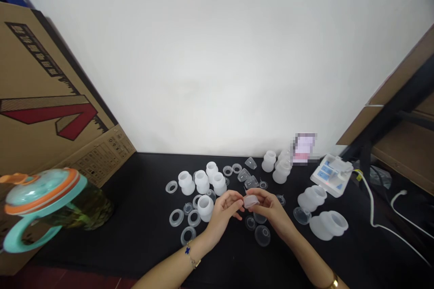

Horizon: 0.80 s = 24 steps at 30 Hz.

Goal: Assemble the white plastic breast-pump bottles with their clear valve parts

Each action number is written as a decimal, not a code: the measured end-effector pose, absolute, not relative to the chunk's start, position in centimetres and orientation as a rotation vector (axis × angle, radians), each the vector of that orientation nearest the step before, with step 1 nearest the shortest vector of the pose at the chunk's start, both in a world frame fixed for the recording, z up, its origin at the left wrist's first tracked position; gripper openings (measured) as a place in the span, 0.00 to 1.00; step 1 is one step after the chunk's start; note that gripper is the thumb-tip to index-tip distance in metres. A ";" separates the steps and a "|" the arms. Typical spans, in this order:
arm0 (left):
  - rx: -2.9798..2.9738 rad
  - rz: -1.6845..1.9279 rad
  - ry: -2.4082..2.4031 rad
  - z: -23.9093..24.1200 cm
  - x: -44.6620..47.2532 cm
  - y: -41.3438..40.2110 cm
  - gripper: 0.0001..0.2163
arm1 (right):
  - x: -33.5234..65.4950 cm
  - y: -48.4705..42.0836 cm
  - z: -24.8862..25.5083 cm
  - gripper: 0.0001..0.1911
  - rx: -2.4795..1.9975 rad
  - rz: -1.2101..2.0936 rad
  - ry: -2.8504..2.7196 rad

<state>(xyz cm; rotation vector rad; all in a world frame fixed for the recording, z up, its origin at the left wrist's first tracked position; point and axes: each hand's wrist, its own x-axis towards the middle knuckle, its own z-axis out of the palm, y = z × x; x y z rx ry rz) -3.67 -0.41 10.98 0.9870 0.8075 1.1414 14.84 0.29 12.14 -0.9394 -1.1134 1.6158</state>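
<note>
A small translucent white ring-shaped cap [251, 201] is held up just above the black table. My right hand [271, 207] pinches it between thumb and fingers from the right. The curled fingers and thumb of my left hand [225, 210] close at its left edge. Clear dome-shaped covers [262, 235] lie on the table below my hands. Beside my left hand stands a white wide-necked bottle [205, 208], with several similar bottles [186, 183] behind it. Loose translucent rings [176, 217] are scattered to the left.
A teal and orange lidded jug [54, 207] stands at left by a large cardboard box [50, 90]. White bottles [328, 225] lie at right near a white device [331, 175] with cables [372, 207]. Clear tapered pieces [251, 163] lie toward the white wall [217, 63].
</note>
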 end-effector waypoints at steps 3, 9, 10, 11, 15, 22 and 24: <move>0.996 1.137 0.810 10.8 -3.7 -0.3 0.16 | 14.8 0.3 12.1 0.20 -0.947 1.620 -1.121; 1.056 1.131 0.817 10.1 -3.6 -0.2 0.17 | 14.7 0.4 12.0 0.18 -0.922 1.612 -1.162; 1.081 1.130 0.827 10.0 -3.6 -0.2 0.16 | 14.7 0.4 11.9 0.18 -0.922 1.607 -1.172; 1.107 1.131 0.839 10.0 -3.6 -0.3 0.16 | 14.7 0.4 11.8 0.18 -0.923 1.601 -1.183; 1.172 1.150 0.878 10.1 -3.5 -0.5 0.14 | 14.7 0.4 11.7 0.18 -0.932 1.554 -1.239; 1.212 1.154 0.913 10.0 -3.7 -0.8 0.12 | 14.5 0.1 11.9 0.18 -0.991 1.469 -1.326; 1.253 1.135 0.934 10.1 -3.7 -0.9 0.12 | 14.4 0.0 11.9 0.18 -1.008 1.459 -1.343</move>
